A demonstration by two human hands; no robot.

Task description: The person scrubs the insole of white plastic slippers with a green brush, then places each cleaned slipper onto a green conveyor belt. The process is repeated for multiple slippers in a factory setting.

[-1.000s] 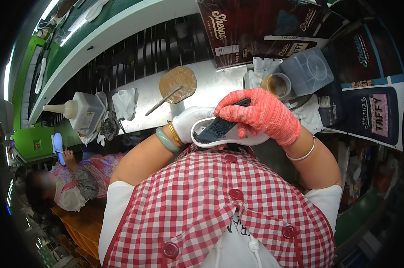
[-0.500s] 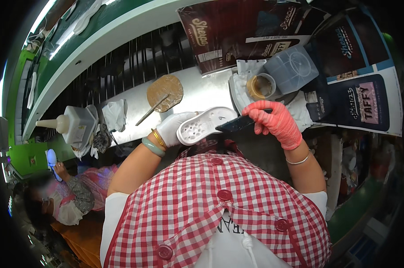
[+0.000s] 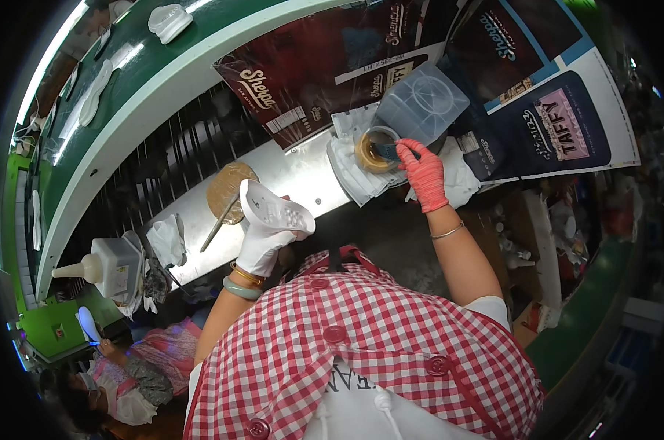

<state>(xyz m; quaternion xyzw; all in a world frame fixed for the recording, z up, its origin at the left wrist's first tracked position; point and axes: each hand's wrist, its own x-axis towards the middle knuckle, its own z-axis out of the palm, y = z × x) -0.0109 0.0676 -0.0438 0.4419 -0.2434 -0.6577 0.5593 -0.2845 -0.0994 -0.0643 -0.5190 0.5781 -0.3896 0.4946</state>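
Note:
My left hand (image 3: 262,246), in a white glove, holds a white shoe sole (image 3: 275,210) up above the metal bench (image 3: 295,180), its patterned face toward me. My right hand (image 3: 424,172), in a red glove, reaches out to a round glue pot (image 3: 372,150) and holds a dark brush dipped into it. The pot sits on white cloth beside a clear plastic box (image 3: 422,101).
A round brown pad with a stick (image 3: 228,192) lies on the bench left of the sole. A white squeeze bottle (image 3: 104,264) stands at far left. A green conveyor (image 3: 119,81) carrying white soles curves behind. Dark printed boards lean at the back right. Another person (image 3: 119,367) sits lower left.
My right hand left the sole and moved up and right to the glue pot with the brush. My left hand tilted the sole upward.

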